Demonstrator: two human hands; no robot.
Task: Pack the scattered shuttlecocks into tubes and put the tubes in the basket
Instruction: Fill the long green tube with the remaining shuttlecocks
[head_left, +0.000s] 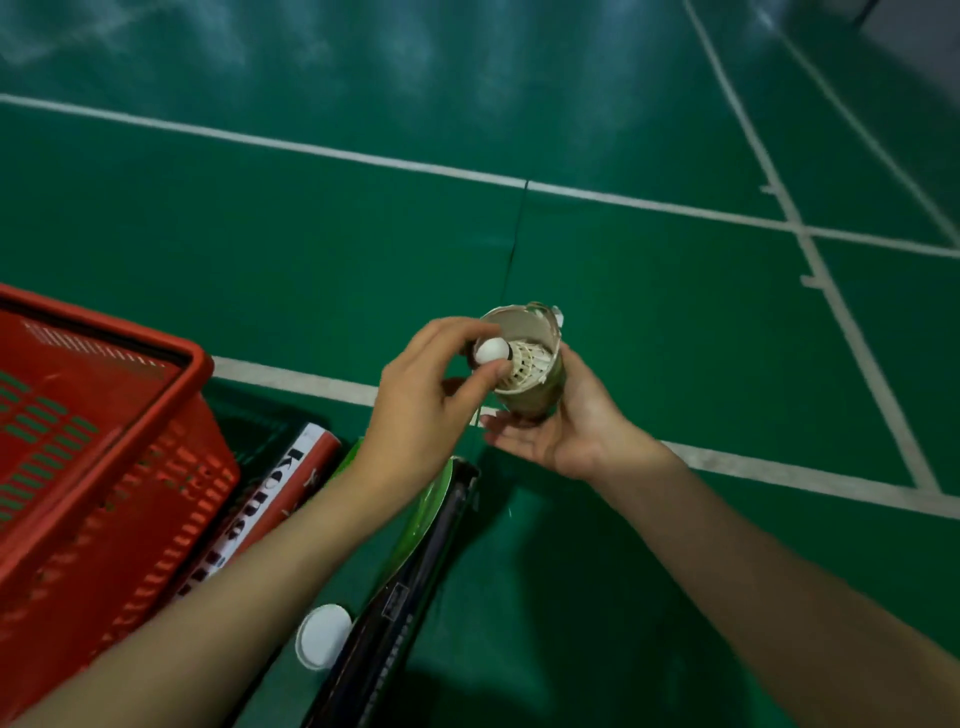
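Observation:
My right hand (558, 431) grips an open cardboard tube (537, 389) from below, its mouth turned toward me. My left hand (431, 395) pinches a white shuttlecock (511, 356) by its cork, with the feathers partly inside the tube's mouth. The tube's rim looks torn at the top. A red plastic basket (98, 467) stands on the floor at the left. Beside it lie a red-and-white tube (270, 504) and a dark tube with green (415, 561), partly hidden under my left forearm.
A white round tube cap (323, 636) lies on the green court floor near the dark tube. White court lines (363, 156) cross the floor ahead and to the right.

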